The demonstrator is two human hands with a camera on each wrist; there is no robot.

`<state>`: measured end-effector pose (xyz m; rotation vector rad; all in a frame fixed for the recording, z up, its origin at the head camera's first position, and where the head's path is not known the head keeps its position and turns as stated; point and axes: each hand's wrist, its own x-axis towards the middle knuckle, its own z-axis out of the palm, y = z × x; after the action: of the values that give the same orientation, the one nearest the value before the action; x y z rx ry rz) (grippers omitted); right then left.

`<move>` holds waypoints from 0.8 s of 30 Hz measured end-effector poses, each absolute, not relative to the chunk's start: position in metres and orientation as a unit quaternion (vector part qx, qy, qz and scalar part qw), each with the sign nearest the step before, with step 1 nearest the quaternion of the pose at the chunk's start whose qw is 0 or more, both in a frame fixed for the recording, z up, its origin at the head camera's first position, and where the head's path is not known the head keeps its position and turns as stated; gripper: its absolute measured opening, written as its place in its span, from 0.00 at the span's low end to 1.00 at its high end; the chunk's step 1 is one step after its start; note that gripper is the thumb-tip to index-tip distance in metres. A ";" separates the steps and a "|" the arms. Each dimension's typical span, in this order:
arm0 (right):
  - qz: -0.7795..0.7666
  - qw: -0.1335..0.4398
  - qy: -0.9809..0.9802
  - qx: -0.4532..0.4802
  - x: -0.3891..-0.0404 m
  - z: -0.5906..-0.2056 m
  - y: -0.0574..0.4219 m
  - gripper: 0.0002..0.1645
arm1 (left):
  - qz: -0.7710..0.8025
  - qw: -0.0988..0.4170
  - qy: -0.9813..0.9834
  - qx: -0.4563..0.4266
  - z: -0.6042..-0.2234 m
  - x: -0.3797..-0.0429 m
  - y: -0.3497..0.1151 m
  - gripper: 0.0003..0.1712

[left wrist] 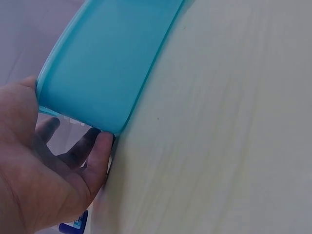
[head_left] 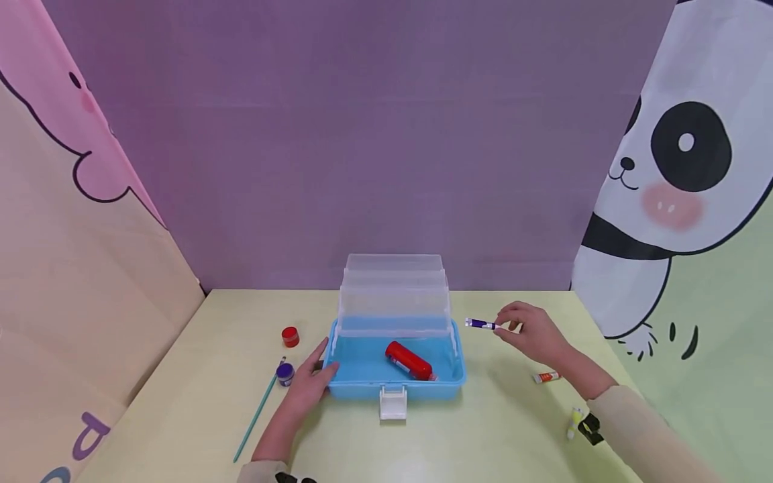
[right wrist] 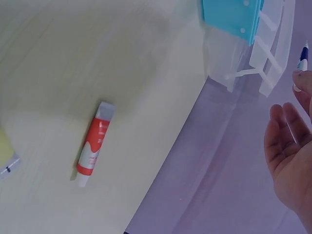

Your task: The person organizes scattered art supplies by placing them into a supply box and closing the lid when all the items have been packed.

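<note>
Head camera facing forward and down, wrist cameras nearer, all sharing blue box (head_left: 361, 391)

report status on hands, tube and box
Right hand pinches purple tube, lifted. Left hand grips open blue box. Red bottle inside; nothing seen between tube and box.

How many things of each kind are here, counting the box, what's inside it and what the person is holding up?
Tubes: 3 (purple tube, orange tube, yellow tube)
Jars: 2 (red jar, purple jar)
Bottles: 1 (red bottle)
Brushes: 1 (teal brush)
Boxes: 1 (blue box)
Total: 8
</note>
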<state>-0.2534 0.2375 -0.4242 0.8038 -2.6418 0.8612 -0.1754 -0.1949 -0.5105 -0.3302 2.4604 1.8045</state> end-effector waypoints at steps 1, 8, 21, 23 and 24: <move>0.294 0.119 -0.909 0.271 -0.254 -0.424 0.235 0.05 | 0.587 0.036 0.802 -0.107 -0.510 -0.175 -0.195 0.39; 0.295 0.111 -0.915 0.251 -0.258 -0.424 0.225 0.05 | 0.592 0.040 0.797 -0.114 -0.509 -0.176 -0.194 0.38; 0.303 0.114 -0.913 0.246 -0.263 -0.429 0.222 0.05 | 0.589 0.044 0.799 -0.113 -0.512 -0.180 -0.197 0.39; 0.304 0.114 -0.914 0.243 -0.264 -0.431 0.223 0.05 | 0.588 0.046 0.800 -0.113 -0.512 -0.180 -0.197 0.39; 0.303 0.115 -0.914 0.243 -0.265 -0.432 0.223 0.05 | 0.587 0.046 0.801 -0.113 -0.512 -0.180 -0.197 0.40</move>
<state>-0.2650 0.2230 -0.4323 0.7117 -2.6800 0.8891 -0.1796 -0.1972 -0.5116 -0.3455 2.4437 1.7902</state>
